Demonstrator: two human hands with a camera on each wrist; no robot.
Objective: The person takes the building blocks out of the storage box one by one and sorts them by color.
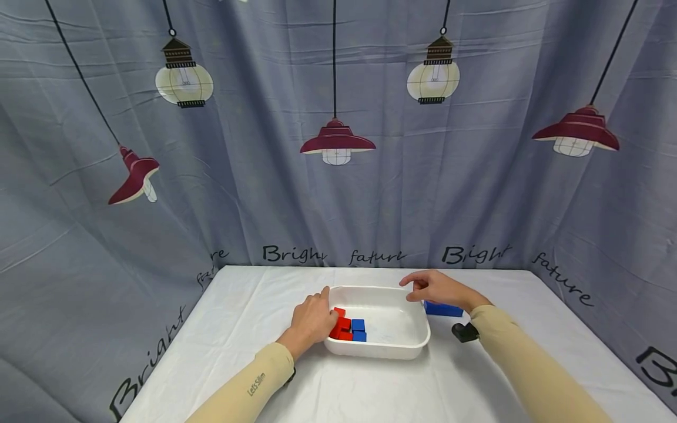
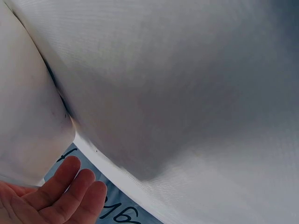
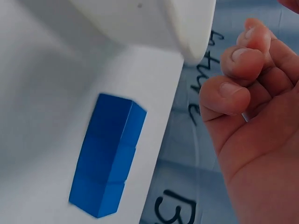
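A white plastic tub [image 1: 391,351] stands on the table, with several red blocks [image 1: 345,324] and blue blocks [image 1: 358,325] grouped at its left end. My left hand [image 1: 312,317] holds the tub's left rim, the thumb reaching over inside. In the left wrist view, the left fingers [image 2: 63,186] extend outside the tub wall [image 2: 32,102]; the thumb is hidden there. My right hand [image 1: 441,289] hovers by the right back corner with loosely bent fingers and nothing in them. Below it, outside the tub, lies a row of blue blocks [image 3: 107,154].
The table's white cloth [image 1: 254,317] spreads around the tub. Behind the table hangs a grey-blue curtain [image 1: 264,194] printed with lamps and lettering. A black wrist device [image 1: 465,332] sits below the right wrist.
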